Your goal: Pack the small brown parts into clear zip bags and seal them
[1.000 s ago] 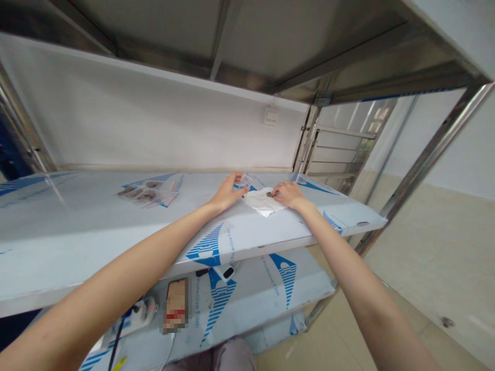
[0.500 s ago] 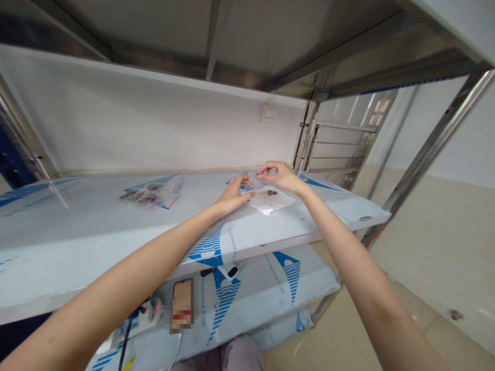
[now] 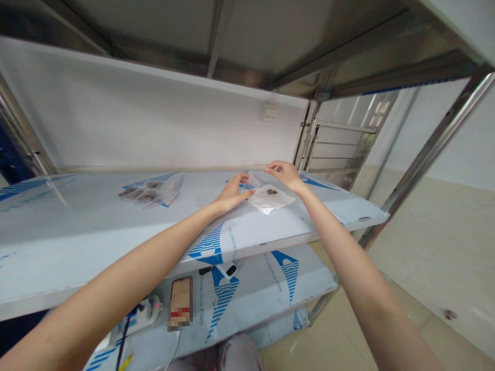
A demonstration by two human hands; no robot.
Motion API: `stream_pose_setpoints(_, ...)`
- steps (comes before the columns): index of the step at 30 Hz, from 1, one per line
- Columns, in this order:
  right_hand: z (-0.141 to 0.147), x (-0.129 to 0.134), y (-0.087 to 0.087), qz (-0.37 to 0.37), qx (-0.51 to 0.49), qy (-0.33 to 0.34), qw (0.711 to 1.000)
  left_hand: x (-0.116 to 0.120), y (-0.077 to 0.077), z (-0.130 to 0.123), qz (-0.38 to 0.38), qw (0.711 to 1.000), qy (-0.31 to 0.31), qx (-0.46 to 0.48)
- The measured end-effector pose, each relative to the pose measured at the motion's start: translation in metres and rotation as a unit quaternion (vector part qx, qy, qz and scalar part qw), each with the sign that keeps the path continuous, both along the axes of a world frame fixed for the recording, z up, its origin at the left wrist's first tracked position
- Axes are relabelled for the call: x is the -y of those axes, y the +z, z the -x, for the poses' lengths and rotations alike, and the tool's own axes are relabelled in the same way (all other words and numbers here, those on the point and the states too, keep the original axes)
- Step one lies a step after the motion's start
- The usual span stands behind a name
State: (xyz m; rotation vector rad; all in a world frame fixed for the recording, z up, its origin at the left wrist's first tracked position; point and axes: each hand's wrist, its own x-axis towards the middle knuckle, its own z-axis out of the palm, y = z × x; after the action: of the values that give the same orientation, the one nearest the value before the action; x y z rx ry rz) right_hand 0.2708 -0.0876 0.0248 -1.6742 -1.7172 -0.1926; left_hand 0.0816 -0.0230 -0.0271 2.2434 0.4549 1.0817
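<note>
Apparently partway along, judging by brown lumps (image 3: 146,196) already inside clear bags (image 3: 159,198) left of centre in the frame, flat on the film-covered shelf (image 3: 116,232). Left over, seemingly, just right of centre: a small cluster of brown bits (image 3: 272,191), loose on white paper (image 3: 268,204) and in no container. Holds a small clear bag (image 3: 256,181) in the left hand (image 3: 234,193), by the look of it, with thumb and fingers parted around its edge, by the far left part of the paper. Cannot make out any contents in that bag. Has the right hand (image 3: 285,174) raised beyond the paper, fingertips drawn close together; cannot tell a tiny held piece from an empty pinch. Cannot count the bags at left with certainty either.
</note>
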Motion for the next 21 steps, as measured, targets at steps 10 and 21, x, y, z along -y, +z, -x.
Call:
stream_pose_setpoints(10, -0.010, -0.013, -0.030, 0.225, 0.255, -0.143, 0.929, 0.000, 0.002, 0.002, 0.012, 1.000, -0.001, -0.005)
stream_pose_setpoints(21, -0.008, -0.021, -0.023, 0.260, 0.208, -0.118, 0.935, -0.005, -0.001, 0.001, 0.008, 1.000, 0.010, 0.000)
